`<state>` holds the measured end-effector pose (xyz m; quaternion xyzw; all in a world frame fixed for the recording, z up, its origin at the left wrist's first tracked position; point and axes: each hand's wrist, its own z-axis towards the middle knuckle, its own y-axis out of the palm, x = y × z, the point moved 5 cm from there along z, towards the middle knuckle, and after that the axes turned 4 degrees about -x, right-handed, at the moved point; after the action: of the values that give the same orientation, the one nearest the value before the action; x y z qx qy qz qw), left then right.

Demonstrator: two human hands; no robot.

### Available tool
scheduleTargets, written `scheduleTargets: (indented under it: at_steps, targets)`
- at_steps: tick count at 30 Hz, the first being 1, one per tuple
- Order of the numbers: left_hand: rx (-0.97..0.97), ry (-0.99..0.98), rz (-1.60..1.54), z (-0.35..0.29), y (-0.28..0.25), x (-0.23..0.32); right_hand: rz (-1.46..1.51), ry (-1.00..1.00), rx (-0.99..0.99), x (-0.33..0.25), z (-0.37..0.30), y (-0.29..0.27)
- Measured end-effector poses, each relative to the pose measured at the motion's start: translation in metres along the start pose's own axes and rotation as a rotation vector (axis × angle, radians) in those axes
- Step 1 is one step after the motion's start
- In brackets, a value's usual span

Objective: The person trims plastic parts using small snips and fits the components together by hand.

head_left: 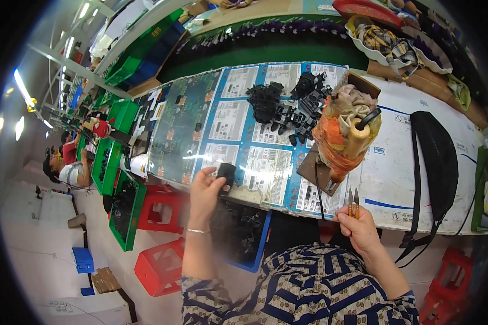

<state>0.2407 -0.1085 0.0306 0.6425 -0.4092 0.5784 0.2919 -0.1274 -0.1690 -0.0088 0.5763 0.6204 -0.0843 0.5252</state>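
My left hand [201, 197] is closed on a small black plastic part [226, 174], pinched between thumb and fingers over the near edge of the table. My right hand [361, 230] is closed around a small pair of pointed scissors [353, 203] with orange-yellow handles, the blades pointing away from me and slightly apart. A heap of black plastic parts [265, 103] lies on the printed sheets on the table. Beside the heap stands an orange-wrapped holder [331, 138] stuffed with cloth, with a wooden-handled tool [360, 135] in it.
A black bag [436, 162] with straps lies at the right. Below the near edge is a blue-rimmed tray [263, 241] with black pieces. Green bins [127, 216] and red stools [160, 265] stand at the left. Another person [73, 170] sits farther left.
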Motion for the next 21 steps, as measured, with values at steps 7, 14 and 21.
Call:
scheduleTargets:
  at_steps: [7, 14, 21]
  targets:
    - [0.136, 0.023, 0.228, 0.045, -0.060, -0.009, 0.006, -0.007, 0.021, 0.001, 0.000, 0.002]
    - [0.268, 0.092, 0.391, 0.047, -0.077, -0.013, 0.026, -0.003, 0.046, 0.000, 0.001, 0.003]
    - [0.398, 0.547, 0.829, 0.037, -0.018, 0.060, -0.038, 0.004, 0.066, 0.001, 0.003, 0.001]
